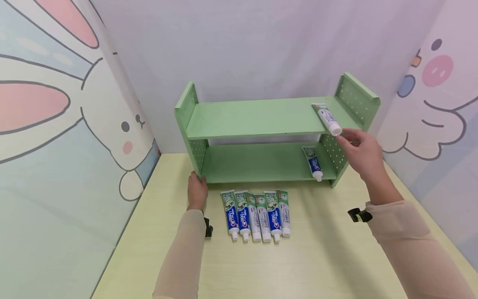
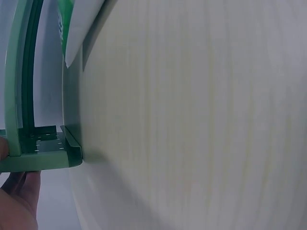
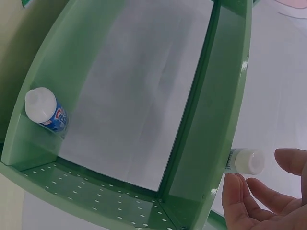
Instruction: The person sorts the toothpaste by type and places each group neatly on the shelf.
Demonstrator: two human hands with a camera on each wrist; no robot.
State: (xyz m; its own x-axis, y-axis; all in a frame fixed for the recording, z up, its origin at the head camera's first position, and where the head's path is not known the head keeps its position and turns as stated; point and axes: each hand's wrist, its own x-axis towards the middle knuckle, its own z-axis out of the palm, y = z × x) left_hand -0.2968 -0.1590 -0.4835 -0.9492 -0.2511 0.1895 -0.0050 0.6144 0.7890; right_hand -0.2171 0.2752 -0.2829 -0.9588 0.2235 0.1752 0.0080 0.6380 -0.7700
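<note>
Green rack (image 1: 257, 118) bears the white tube (image 1: 326, 117) front-to-back at top right, cap (image 1: 336, 130) toward our nearer, loosely parted right grip (image 1: 363, 154).

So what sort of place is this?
Probably a staged recording corner: a small green shelf stands on a pale table, with a plain backdrop behind and cartoon-printed side panels.

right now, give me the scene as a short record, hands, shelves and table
upper shelf: one white-and-green tube, cap past the front edge
lower shelf: one blue-and-green tube
table: six tubes in a row, caps toward the person
left hand: grips left end of green rack
right hand: beside upper tube's cap, thumb clear
</note>
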